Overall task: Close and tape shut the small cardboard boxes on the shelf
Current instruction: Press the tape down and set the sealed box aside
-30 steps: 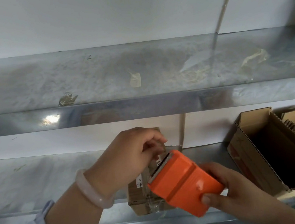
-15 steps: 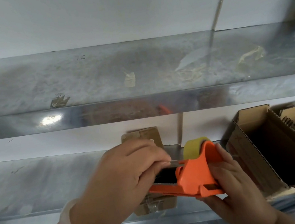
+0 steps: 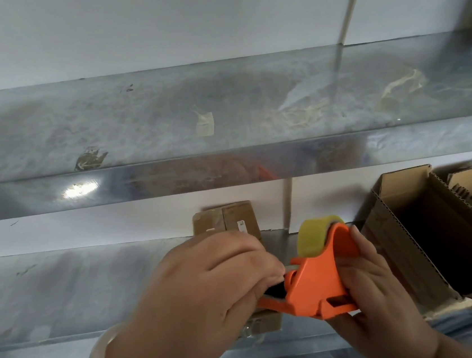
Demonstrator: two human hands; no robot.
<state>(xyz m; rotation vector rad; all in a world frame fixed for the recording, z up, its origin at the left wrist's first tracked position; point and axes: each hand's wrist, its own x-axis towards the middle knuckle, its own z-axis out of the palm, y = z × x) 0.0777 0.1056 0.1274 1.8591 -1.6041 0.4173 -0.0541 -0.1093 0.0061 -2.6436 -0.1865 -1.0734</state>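
Observation:
An orange tape dispenser (image 3: 317, 284) with a yellowish tape roll (image 3: 315, 236) is held side-on above the lower metal shelf (image 3: 65, 292). My right hand (image 3: 370, 287) grips its body from behind. My left hand (image 3: 206, 294) has its fingertips at the dispenser's front, pinching the end of the tape near the cutter. A small brown cardboard box (image 3: 228, 221) stands on the shelf behind and under my hands, mostly hidden, with tape across its top.
A large open cardboard box (image 3: 404, 218) lies on its side at the right of the lower shelf, with more cardboard pieces (image 3: 470, 181) behind it. The upper metal shelf (image 3: 163, 122) carries scraps of old tape. A white wall backs both shelves.
The dispenser has turned from showing its flat orange back to a side-on view with the roll up. My left hand moved from the box top to the dispenser's front.

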